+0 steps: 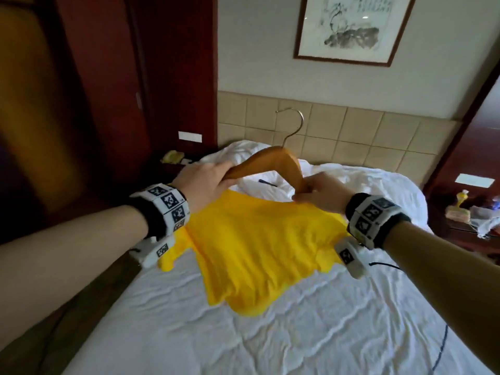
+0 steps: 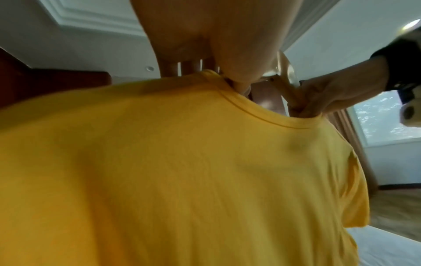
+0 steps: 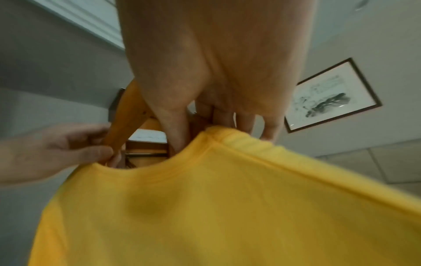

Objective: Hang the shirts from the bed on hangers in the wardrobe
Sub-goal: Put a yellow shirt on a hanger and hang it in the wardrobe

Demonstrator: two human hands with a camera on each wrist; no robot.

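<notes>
While the white bed [image 1: 297,334] waits below, the yellow shirt [image 1: 257,244] hangs over it. The wooden hanger [image 1: 273,163] sits at its collar. The left hand [image 1: 205,182] and right hand [image 1: 319,192] each pinch collar and hanger arm. Next, I think, tuck both arms inside.

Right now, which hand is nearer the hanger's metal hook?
Right. The right hand grips the wooden hanger arm below the hook; the left hand holds the far arm end, further out.
</notes>
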